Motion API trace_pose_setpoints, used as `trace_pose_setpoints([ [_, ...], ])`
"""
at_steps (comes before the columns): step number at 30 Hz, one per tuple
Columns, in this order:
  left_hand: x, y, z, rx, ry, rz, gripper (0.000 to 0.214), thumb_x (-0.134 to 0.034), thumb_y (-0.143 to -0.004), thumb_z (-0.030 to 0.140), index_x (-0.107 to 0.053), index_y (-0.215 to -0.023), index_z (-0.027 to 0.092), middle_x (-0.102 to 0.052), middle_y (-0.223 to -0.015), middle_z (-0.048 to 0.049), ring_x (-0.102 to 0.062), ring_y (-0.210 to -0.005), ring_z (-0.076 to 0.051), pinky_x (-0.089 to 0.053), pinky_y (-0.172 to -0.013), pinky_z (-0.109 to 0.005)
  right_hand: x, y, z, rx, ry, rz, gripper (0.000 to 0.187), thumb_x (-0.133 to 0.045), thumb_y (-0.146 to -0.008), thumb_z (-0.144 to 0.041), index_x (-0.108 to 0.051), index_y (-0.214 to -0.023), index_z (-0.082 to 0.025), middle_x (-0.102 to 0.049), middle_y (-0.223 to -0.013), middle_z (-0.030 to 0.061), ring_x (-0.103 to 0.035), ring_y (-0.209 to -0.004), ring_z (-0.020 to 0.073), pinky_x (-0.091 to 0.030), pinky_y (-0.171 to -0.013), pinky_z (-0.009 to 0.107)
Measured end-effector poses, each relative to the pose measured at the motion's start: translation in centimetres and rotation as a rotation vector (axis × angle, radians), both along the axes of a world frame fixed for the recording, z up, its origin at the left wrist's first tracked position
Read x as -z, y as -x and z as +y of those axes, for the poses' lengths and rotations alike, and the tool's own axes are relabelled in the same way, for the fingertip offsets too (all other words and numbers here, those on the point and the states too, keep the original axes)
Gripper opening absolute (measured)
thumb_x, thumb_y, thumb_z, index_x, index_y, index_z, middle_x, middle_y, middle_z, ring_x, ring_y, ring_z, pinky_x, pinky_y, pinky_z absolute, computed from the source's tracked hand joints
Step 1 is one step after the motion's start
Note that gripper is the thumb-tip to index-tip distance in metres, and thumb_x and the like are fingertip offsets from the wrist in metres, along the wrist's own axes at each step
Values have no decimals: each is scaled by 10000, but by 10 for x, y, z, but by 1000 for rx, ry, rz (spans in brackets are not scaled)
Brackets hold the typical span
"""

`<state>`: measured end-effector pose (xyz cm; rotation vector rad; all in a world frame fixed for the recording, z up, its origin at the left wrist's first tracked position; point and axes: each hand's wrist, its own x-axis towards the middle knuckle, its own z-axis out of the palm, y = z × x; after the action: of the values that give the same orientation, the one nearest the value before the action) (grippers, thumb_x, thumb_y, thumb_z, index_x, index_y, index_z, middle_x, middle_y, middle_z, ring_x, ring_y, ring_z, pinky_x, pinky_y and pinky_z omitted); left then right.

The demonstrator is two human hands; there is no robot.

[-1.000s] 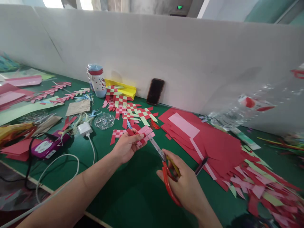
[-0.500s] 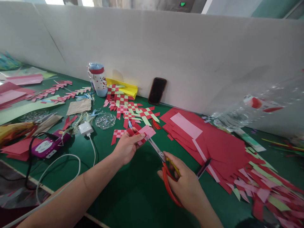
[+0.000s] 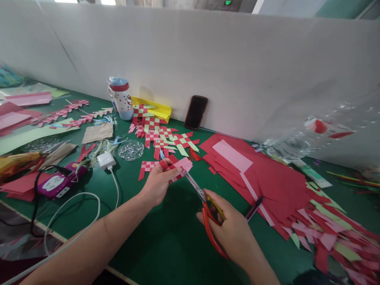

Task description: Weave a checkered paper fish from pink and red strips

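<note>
My left hand [image 3: 157,183] pinches a woven red-and-pink paper piece [image 3: 179,165] just above the green table [image 3: 166,245]. My right hand [image 3: 233,231] grips red-handled scissors [image 3: 204,209], fingers through the loops. The steel blades point up and left, and their tips reach the edge of the woven piece. A dark pen [image 3: 253,208] lies right beside my right hand, partly over the red paper.
Several woven paper pieces [image 3: 162,136] lie behind my hands, near a cartoon mug [image 3: 122,99], a yellow tray [image 3: 154,109] and a phone [image 3: 196,112] leaning on the white wall. Red paper sheets [image 3: 267,178] and strips spread right. A charger [image 3: 106,160], cables and a purple device [image 3: 59,183] lie left.
The view has shifted slightly. Both hands keep their hold, with the scissor tips staying at the woven piece's edge.
</note>
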<state>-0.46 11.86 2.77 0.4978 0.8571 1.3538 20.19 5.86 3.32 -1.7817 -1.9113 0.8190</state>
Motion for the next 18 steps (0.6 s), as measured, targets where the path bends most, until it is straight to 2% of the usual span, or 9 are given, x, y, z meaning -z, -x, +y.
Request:
trace_pose_setpoints([
  [9, -1, 0, 0, 2, 24, -30, 479, -880, -610, 189, -514, -918, 189, -692, -796, 4, -694, -779, -142, -537, -735, -243, -7, 3, 1, -6, 125, 106, 608, -647, -779, -509, -554, -1334, -281, -733, -984, 16, -690, -808, 205, -562, -729, 315],
  [14, 0, 1, 0, 26, 57, -56, 476, -861, -640, 170, -476, -917, 202, -686, -767, 4, -694, -715, -143, -542, -655, -236, -7, 3, 1, 0, 142, 103, 610, -653, -778, -502, -545, -1337, -281, -727, -1053, 26, -696, -872, 210, -561, -757, 310],
  [18, 1, 1, 0, 28, 38, -70, 449, -840, -669, 146, -480, -934, 196, -699, -791, -8, -702, -750, -139, -555, -699, -231, -5, 2, 1, 23, 87, 88, 595, -666, -769, -483, -564, -1320, -285, -712, -1138, 33, -696, -936, 214, -555, -818, 311],
])
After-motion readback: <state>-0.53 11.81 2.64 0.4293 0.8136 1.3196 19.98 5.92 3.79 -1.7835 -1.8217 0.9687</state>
